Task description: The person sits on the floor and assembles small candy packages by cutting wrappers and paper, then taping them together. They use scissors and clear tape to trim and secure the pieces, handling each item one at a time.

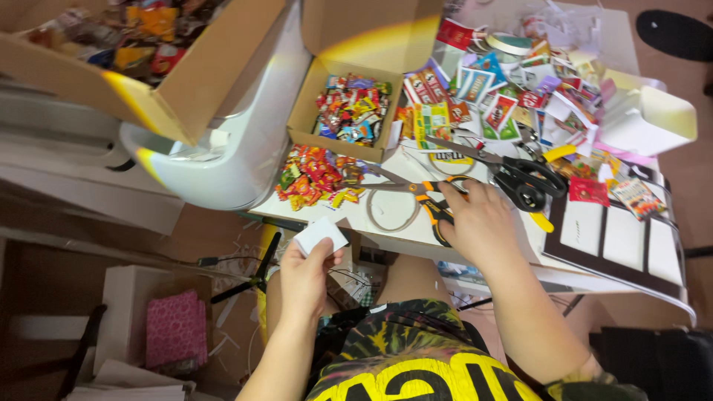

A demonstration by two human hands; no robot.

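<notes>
Looking down past my knees, I've got the white counter [416,232] in front of me, crowded edge to edge, with brown floor below and a pink patterned bag [176,331] in a white box down to my left. An open cardboard box [303,111] sits on the counter full of small bright candy packets, and a loose heap of red, yellow and orange packets [318,177] lies just in front of it. To the right, a spread of little printed packages [512,96] in red, blue, green and white fans out, beside a white paper box [653,119]. A dark sheet with white rectangles [620,241] lies at the near right edge. My left hand [306,276] pinches a small white card [321,235] off the counter's edge. My right hand [481,223] is closing around the orange-handled scissors [420,194] on the counter, black-handled scissors [512,174] just beyond.
</notes>
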